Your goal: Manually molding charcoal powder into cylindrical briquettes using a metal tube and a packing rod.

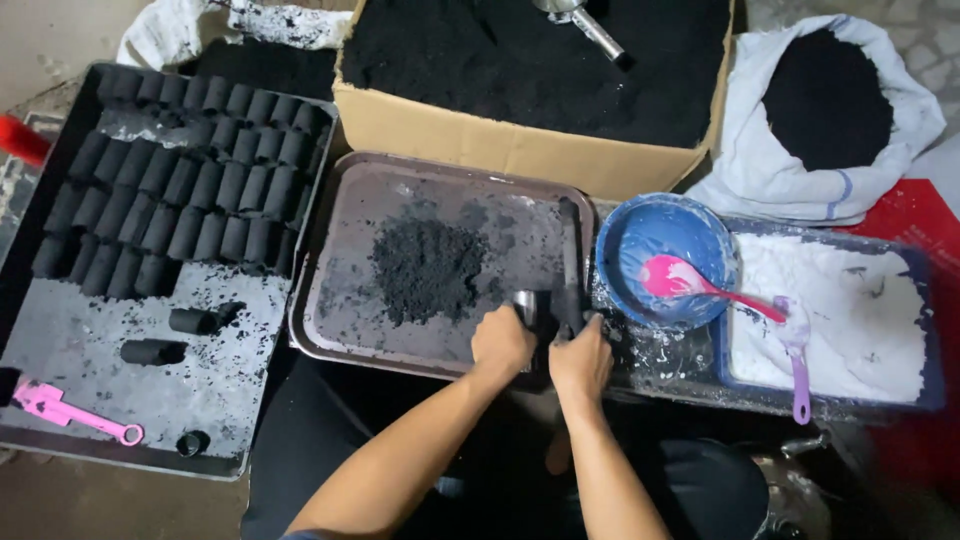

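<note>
Head camera, looking straight down at a low work area dusted with black powder. Two bare forearms reach up from the bottom edge. The left hand (502, 343) is clenched around a small metal cylinder (526, 305), held upright at the near edge of a metal tray (340, 300). The right hand (580, 360) sits just beside it, fingers curled around a dark rod-shaped tool (570, 270) that stretches away from the person along the tray's right side; whether the tool enters the cylinder cannot be told. The two hands almost touch.

On the tray, just beyond the left hand, lies a loose heap of black powder (428, 268).

To the left is a large black tray (60, 350) carrying several rows of black cylindrical blocks (180, 190) laid side by side, with two more blocks lying apart nearer the person. A pink plastic tool (72, 412) rests at that tray's near left corner.

Behind the metal tray stands a cardboard box (480, 135) filled with black powder, a metal scoop (585, 22) sticking out of it. At upper right, a white sack (800, 180) stands open on more black powder.

To the right of the hands is a blue bowl (625, 240) holding a pink spoon (690, 282), and beside it a blue tray of white powder (850, 310) with a purple spoon (797, 350) lying on it.
</note>
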